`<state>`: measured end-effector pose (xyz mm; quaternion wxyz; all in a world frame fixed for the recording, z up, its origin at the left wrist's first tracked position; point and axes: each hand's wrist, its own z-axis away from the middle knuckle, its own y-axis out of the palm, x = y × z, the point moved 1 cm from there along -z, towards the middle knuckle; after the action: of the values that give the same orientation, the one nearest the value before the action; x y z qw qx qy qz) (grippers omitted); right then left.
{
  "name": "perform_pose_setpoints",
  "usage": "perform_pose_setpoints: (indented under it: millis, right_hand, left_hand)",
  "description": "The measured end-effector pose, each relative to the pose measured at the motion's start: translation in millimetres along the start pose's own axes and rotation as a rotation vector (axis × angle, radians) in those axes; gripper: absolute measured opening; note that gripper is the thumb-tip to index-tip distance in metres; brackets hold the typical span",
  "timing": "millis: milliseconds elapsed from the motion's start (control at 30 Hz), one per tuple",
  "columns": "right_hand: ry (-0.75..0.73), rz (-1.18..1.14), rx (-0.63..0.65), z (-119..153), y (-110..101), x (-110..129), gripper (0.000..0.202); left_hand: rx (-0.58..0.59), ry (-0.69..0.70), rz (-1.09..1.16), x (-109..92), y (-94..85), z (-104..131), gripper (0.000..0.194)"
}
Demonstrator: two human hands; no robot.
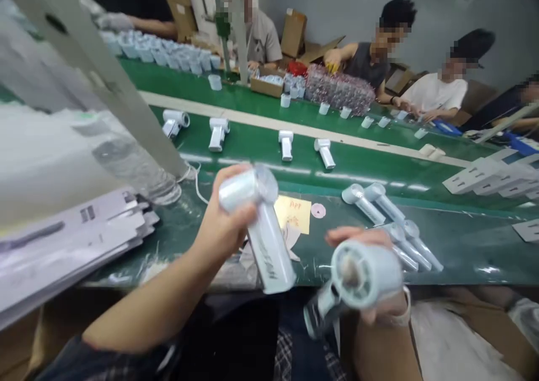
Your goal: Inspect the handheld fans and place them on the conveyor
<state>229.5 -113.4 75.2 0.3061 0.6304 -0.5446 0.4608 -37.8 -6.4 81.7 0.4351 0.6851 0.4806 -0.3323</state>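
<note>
My left hand (223,223) is wrapped round the head end of a pale blue handheld fan (272,257). Its handle, with dark lettering, slants down to the right over the bench edge. Closed on the head of a second handheld fan (381,271) is my right hand (389,307), partly hidden behind it. That fan's round, vaned end faces me, and its handle, dark at the tip, points down to the left, blurred. Several more pale fans (381,204) lie side by side on the bench, just beyond my right hand.
A yellow note (301,215) and a round pink sticker (318,211) lie on the green bench (467,246). Flat white cartons (80,246) are stacked left, beside a metal post (122,94). Fans (286,145) stand along the conveyor (248,145); several co-workers sit across it.
</note>
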Motion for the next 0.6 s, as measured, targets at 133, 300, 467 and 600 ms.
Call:
perform_pose_setpoints:
  millis: [133, 300, 467, 600]
  right_hand:
    - [-0.002, 0.033, 0.325, -23, 22, -20, 0.086]
    - [0.237, 0.457, 0.118, -12, -48, -2, 0.073]
    - [0.625, 0.975, -0.267, -12, -191, 42, 0.065]
    - [0.864, 1.089, -0.386, -19, -240, 38, 0.038]
  left_hand:
    - [-0.019, 0.3, -0.357, 13, 34.6, 8, 0.072]
    - [0.498, 0.178, -0.72, 48, 31.1, -7, 0.058]
    - [0.496, 0.153, -0.904, 86, -10.9, -27, 0.033]
    - [0.537, 0.129, -0.894, 103, -13.6, -26, 0.032]
